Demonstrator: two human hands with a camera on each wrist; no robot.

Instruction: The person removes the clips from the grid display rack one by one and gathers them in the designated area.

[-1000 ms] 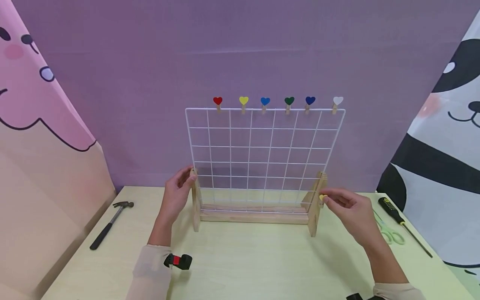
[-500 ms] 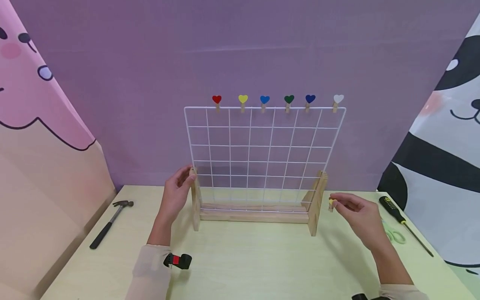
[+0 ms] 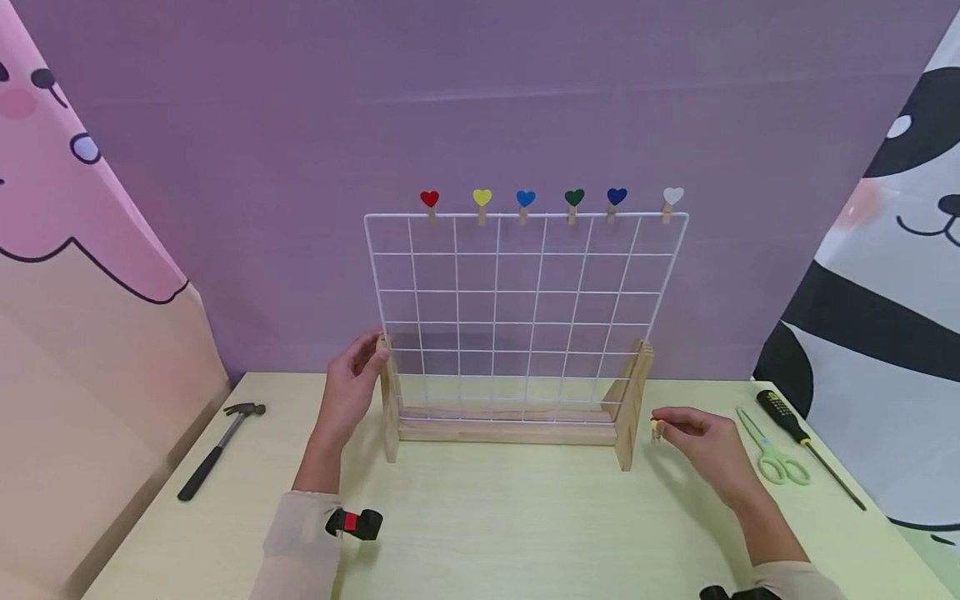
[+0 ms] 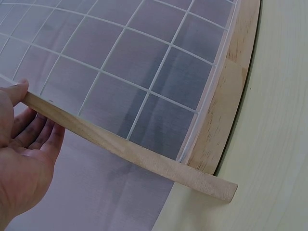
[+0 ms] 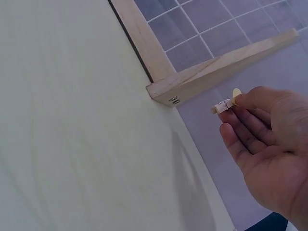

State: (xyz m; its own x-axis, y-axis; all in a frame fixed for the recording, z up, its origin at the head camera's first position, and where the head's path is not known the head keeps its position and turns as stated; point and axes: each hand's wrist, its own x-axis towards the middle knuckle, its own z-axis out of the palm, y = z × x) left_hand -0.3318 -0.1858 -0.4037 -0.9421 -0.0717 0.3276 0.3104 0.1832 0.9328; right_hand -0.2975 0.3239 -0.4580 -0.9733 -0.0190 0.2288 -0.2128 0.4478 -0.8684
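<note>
We've got a purple cloth (image 3: 480, 100) across the back, with a pink cartoon cloth (image 3: 67, 183) at the left edge and a panda cloth (image 3: 885, 308) at the right. Under that is our pale table (image 3: 510, 521), and the white grid (image 3: 537, 292) sits up in a wooden stand (image 3: 506, 432), between its two side pieces.

Our left hand (image 3: 354, 387) is up at the top of the stand's left side piece, grasping it: thumb on the near side, the other fingers round behind. Our right hand (image 3: 705, 446) is just off the stand's right side, not touching it.

Tool-wise, there's a long screwdriver (image 3: 804, 439) with a black and yellow handle at the table's right, a hammer (image 3: 219, 451) well apart on the left, and green scissors (image 3: 769, 450) beside the screwdriver.

Smallest stuff: six heart clips (image 3: 526, 199) along the grid's top wire, red, yellow, light blue, green, dark blue and white from left to right. One more, a yellow clip (image 5: 225, 106), is in our right hand, pinched at its heart end by the thumb and fingers, tip poking out, near the stand's right side piece.
</note>
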